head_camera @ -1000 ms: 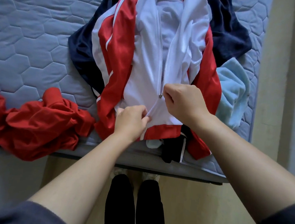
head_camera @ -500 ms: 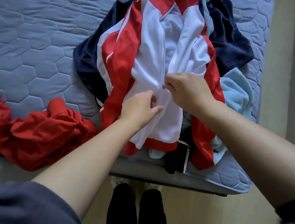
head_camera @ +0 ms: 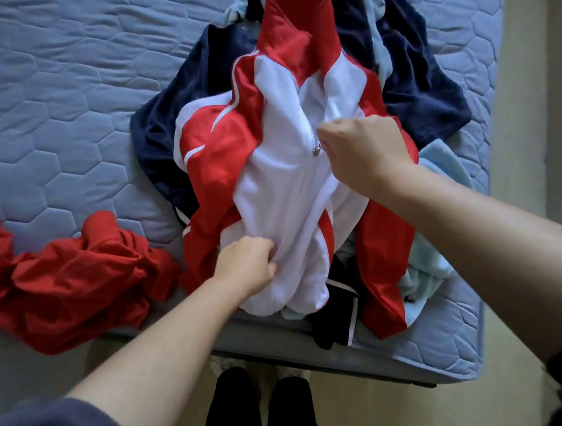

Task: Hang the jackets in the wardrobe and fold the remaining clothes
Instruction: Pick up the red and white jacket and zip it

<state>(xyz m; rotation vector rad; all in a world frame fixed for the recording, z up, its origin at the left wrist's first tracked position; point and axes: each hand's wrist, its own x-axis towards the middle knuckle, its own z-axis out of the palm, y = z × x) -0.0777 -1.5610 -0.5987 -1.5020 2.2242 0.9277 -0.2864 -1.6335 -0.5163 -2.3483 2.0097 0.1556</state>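
Fingers (head_camera: 327, 139) of right hand (head_camera: 361, 155) curled, pinching jacket (head_camera: 275, 178) front at zip, just beside dangling pull (head_camera: 317, 149), mid-chest. Left hand (head_camera: 247, 265) fingers (head_camera: 270, 266) curled, gripping bunched white fabric near hem. Jacket lies front-up on bed (head_camera: 65, 78), collar far, hem at near edge. Beneath it: navy garment (head_camera: 417, 89) far right, light-blue garment (head_camera: 441, 165) right, black piece (head_camera: 335, 314) at near edge. Red garment (head_camera: 66, 273) crumpled left, overhanging near edge.
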